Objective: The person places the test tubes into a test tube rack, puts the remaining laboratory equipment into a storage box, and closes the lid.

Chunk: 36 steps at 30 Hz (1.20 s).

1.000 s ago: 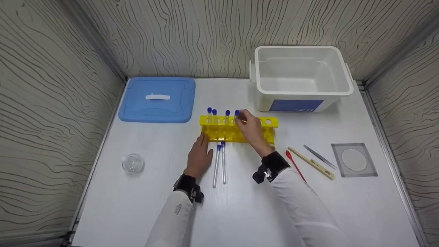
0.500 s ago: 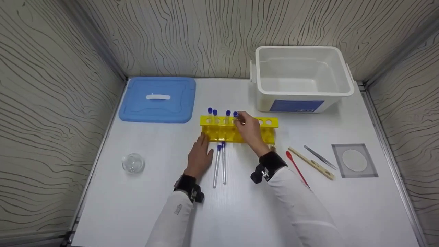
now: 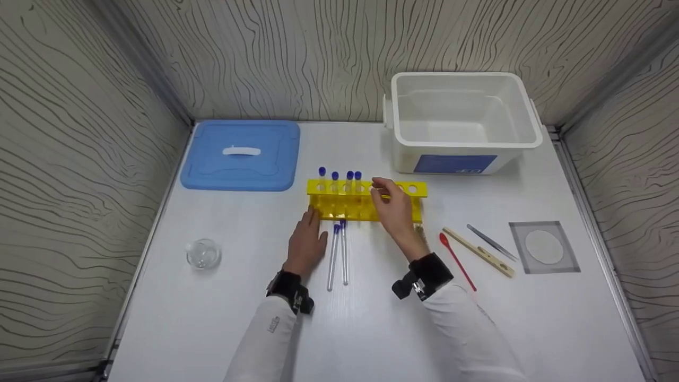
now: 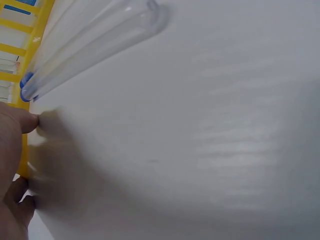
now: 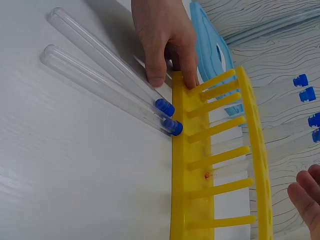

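A yellow test tube rack [image 3: 366,208] stands mid-table, with several blue-capped test tubes [image 5: 280,135] upright in its left holes. My left hand [image 3: 306,241] rests at the rack's left end, fingertips touching it and thumb just in front of its base. Over the rack's right half is my right hand [image 3: 395,211], fingers loosely bent and holding nothing, a little right of the rightmost tube [image 3: 358,180]. Two more capped test tubes [image 5: 107,87] lie on the table, caps against the rack's front edge. A small red spot shows near one standing tube's lower end.
A white bin [image 3: 461,132] stands back right, its blue lid [image 3: 241,159] flat at back left. A glass vessel [image 3: 203,254] sits left. Toward the right lie a red spoon [image 3: 456,260], a wooden clamp [image 3: 480,253], tweezers [image 3: 490,242] and a gauze mat [image 3: 545,248].
My right hand has let go of a blue-capped tube, which now stands in the rack close to its neighbour, and has drawn away to the right. My left hand stays put.
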Each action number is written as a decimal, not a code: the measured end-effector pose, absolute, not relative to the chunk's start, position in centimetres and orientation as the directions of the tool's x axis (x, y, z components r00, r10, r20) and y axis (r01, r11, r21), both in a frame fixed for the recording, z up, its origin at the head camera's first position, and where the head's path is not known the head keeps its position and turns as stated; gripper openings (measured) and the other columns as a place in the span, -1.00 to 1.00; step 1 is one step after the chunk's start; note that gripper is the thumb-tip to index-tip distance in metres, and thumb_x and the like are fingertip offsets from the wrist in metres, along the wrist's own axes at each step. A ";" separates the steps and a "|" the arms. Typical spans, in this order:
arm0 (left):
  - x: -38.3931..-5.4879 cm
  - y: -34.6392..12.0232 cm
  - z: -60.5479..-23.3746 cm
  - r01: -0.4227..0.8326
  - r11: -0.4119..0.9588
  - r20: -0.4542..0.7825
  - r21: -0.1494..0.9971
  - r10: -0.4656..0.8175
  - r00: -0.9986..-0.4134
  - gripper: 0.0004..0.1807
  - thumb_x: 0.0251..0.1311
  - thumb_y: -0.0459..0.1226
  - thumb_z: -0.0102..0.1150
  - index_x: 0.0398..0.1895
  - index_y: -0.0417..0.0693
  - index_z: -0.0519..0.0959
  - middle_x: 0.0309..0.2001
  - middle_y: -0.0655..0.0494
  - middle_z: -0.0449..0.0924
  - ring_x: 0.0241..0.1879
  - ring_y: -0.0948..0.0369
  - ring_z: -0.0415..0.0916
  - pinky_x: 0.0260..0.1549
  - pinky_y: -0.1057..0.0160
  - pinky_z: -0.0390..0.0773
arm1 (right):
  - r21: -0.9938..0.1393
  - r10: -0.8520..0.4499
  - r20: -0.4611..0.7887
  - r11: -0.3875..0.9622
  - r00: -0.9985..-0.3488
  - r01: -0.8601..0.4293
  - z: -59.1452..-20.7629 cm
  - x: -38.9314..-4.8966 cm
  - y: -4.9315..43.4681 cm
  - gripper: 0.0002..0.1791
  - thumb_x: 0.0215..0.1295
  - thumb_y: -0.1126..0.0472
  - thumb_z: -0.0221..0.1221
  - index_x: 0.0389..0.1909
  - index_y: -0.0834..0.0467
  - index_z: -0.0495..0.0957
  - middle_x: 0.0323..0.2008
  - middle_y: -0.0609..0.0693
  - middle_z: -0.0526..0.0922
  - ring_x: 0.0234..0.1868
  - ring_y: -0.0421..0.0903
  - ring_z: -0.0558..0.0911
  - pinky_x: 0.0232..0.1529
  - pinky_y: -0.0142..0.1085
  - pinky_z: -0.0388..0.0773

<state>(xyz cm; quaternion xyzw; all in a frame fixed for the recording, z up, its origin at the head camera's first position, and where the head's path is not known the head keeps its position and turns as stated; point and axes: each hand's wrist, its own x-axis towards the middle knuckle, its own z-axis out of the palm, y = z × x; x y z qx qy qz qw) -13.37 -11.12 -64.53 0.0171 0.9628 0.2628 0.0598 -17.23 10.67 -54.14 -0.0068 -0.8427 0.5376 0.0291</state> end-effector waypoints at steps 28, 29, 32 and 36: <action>-13.6 -11.2 -64.9 -0.009 0.860 -0.108 0.510 0.054 -0.993 -0.24 0.54 -0.11 0.08 0.68 -0.12 0.11 0.70 -0.08 0.05 0.60 -0.09 0.23 0.57 -0.05 0.31 | -0.852 -0.091 -0.005 0.522 -0.996 -0.043 -60.1 -12.3 8.8 -0.64 0.47 0.22 0.24 0.19 0.28 0.64 -0.11 0.18 0.78 -0.18 0.07 0.77 -0.18 -0.08 0.75; -13.6 -11.1 -64.9 -0.010 0.860 -0.108 0.511 0.053 -0.993 -0.24 0.54 -0.11 0.08 0.68 -0.12 0.11 0.70 -0.09 0.05 0.60 -0.09 0.24 0.57 -0.05 0.32 | -0.848 -0.099 -0.011 0.528 -0.995 -0.043 -60.3 -12.2 8.7 -0.63 0.47 0.22 0.24 0.20 0.29 0.64 -0.11 0.19 0.78 -0.19 0.08 0.77 -0.19 -0.07 0.75; -13.7 -11.1 -64.9 -0.009 0.862 -0.103 0.507 0.050 -0.993 -0.24 0.53 -0.12 0.09 0.68 -0.12 0.12 0.69 -0.09 0.07 0.59 -0.09 0.26 0.56 -0.05 0.34 | -0.838 -0.121 -0.032 0.544 -0.992 -0.039 -61.0 -12.0 8.3 -0.62 0.45 0.24 0.24 0.21 0.30 0.62 -0.11 0.21 0.77 -0.21 0.08 0.76 -0.19 -0.08 0.73; -13.6 -11.2 -64.9 0.004 0.862 -0.089 0.507 0.056 -0.994 -0.25 0.52 -0.13 0.11 0.66 -0.16 0.14 0.68 -0.12 0.09 0.58 -0.10 0.26 0.55 -0.06 0.34 | -0.817 -0.138 -0.070 0.577 -0.988 -0.022 -61.8 -11.8 7.8 -0.59 0.43 0.23 0.25 0.24 0.28 0.60 -0.11 0.21 0.76 -0.22 0.02 0.73 -0.18 -0.12 0.71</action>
